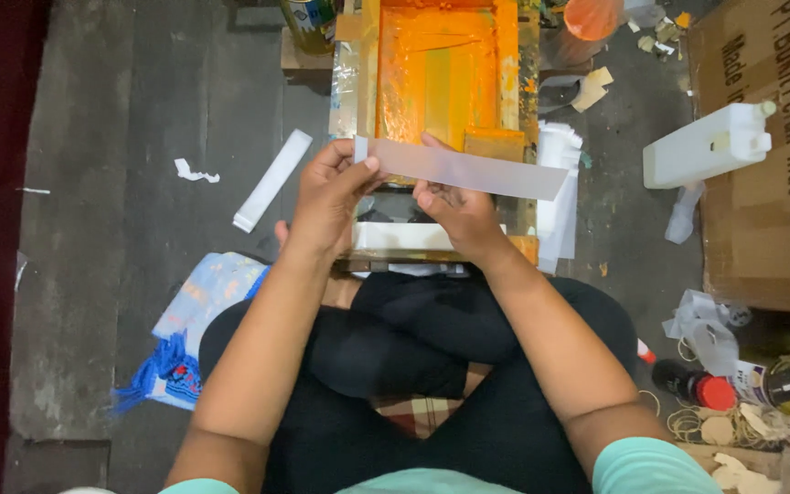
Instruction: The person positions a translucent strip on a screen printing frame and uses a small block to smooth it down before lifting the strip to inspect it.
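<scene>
I sit cross-legged on a grey floor and hold a long translucent strip of tape stretched sideways between both hands. My left hand pinches the strip's left end between thumb and fingers. Near the strip's middle, my right hand grips it from below. Just beyond my hands lies a wooden screen frame coated in orange ink, with its near edge over my knees.
A white folded strip and a paper scrap lie on the floor to the left. A white plastic jug and a cardboard box stand right. Small bottles, rubber bands and lids clutter the lower right. A patterned cloth lies by my left knee.
</scene>
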